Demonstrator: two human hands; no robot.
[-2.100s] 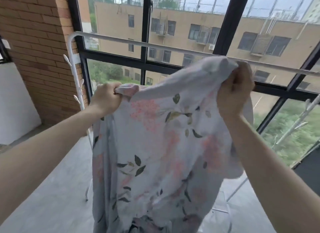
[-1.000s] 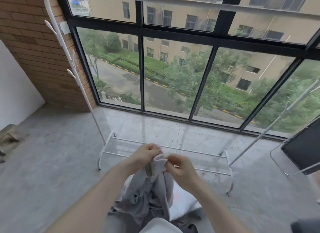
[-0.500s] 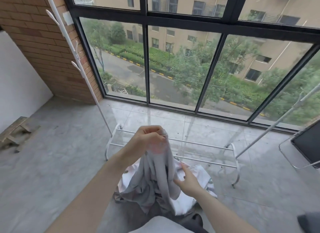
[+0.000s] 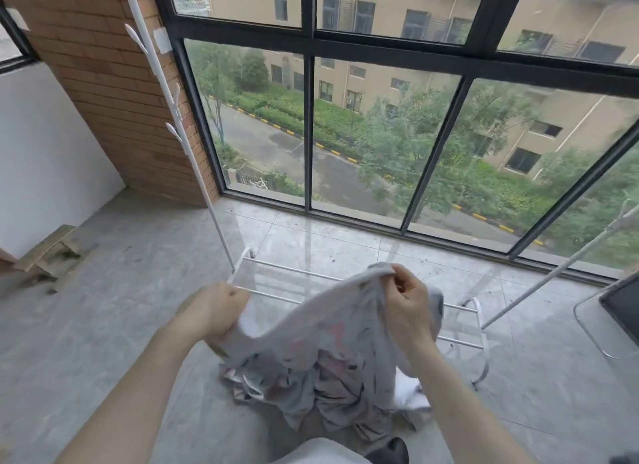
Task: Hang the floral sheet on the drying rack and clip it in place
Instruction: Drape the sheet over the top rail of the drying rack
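The floral sheet [image 4: 321, 356], pale grey with pink blooms and dark leaves, is bunched low in front of me and its bulk lies heaped on the floor. My left hand [image 4: 214, 313] grips one stretch of its edge. My right hand [image 4: 404, 299] pinches the edge farther right, holding it a little higher, so the cloth spans between them. The white drying rack [image 4: 166, 93] stands just beyond, with its left upright post leaning up past the window and its low base bars [image 4: 297, 273] behind the sheet. The rack's top bar is out of view. No clips are visible.
Tall black-framed windows [image 4: 307, 125] run across the back. A brick wall [image 4: 103, 76] fills the left corner, with a small wooden stool [image 4: 48, 252] on the floor below it. A second white stand [image 4: 553, 273] and a dark panel [image 4: 622, 308] are at right. Grey tile floor surrounds me.
The sheet came down from rack height to near the floor. Since half a second ago my hands have moved apart along its edge, spreading the cloth between them.
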